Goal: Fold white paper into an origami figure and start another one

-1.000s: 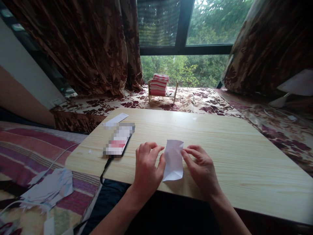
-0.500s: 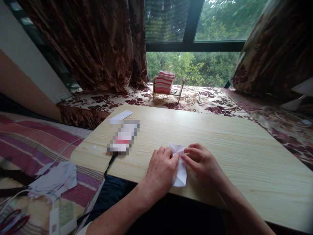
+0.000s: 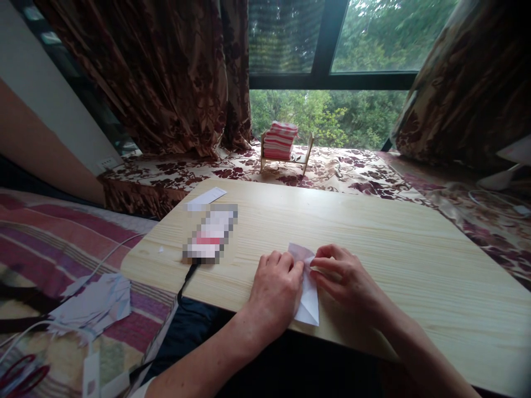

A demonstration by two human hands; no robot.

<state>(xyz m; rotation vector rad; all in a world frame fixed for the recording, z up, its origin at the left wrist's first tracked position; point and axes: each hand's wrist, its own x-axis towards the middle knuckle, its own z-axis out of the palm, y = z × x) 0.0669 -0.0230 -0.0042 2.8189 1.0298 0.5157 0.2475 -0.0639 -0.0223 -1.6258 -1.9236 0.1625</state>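
A folded piece of white paper [image 3: 307, 304] lies on the light wooden table [image 3: 373, 237] near its front edge, with creases showing across it. My left hand [image 3: 276, 284] rests over the paper's left side, its fingers curled and pressing it down. From the right, my right hand [image 3: 338, 271] pinches the paper's right edge between thumb and fingers. Part of the paper is hidden beneath the left fingers.
Left on the table are a blurred-out phone [image 3: 211, 235] with a black cable, a white paper strip [image 3: 206, 198] and a small scrap [image 3: 161, 250]. Paper sheets [image 3: 102, 304] and red-handled scissors [image 3: 22, 376] lie on the bed. A small rack [image 3: 307, 155] holds folded pink cloths [image 3: 280, 141].
The paper's lower end has shifted slightly down and right, and its upper part looks more unfolded. My right fingers have closed tighter on its edge. My left hand stays nearly in place.
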